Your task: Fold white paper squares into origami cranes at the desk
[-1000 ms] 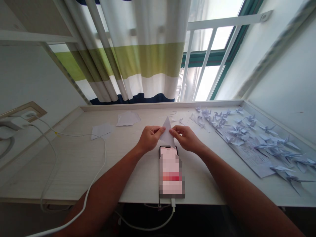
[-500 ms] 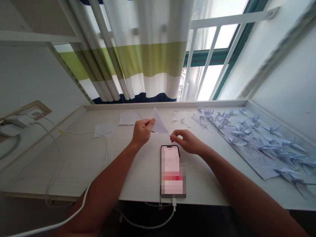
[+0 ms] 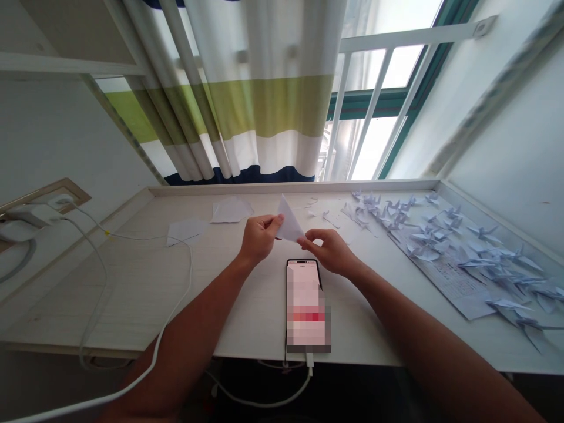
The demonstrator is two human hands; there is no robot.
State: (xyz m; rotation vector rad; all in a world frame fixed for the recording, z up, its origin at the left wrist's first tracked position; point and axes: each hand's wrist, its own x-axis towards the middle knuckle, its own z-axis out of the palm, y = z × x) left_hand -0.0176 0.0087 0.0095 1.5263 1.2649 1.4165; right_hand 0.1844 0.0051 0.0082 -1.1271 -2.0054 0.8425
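Observation:
My left hand (image 3: 259, 237) pinches the near left edge of a white folded paper triangle (image 3: 288, 222), held a little above the desk. My right hand (image 3: 331, 251) pinches the same triangle at its lower right corner. The paper's point tilts up and away from me. Just below both hands a phone (image 3: 305, 305) lies face up on the desk, its screen lit, with a white cable plugged into its near end.
Several folded paper cranes (image 3: 445, 239) cover the desk's right side, some on a printed sheet (image 3: 453, 283). Two loose white paper pieces (image 3: 187, 230) lie at the back left. A white charger cable (image 3: 180, 294) loops across the left. A striped curtain and barred window stand behind.
The triangle was lifted off the desk and turned leftward. My right hand slid along to its lower corner, and both hands have drawn closer together again.

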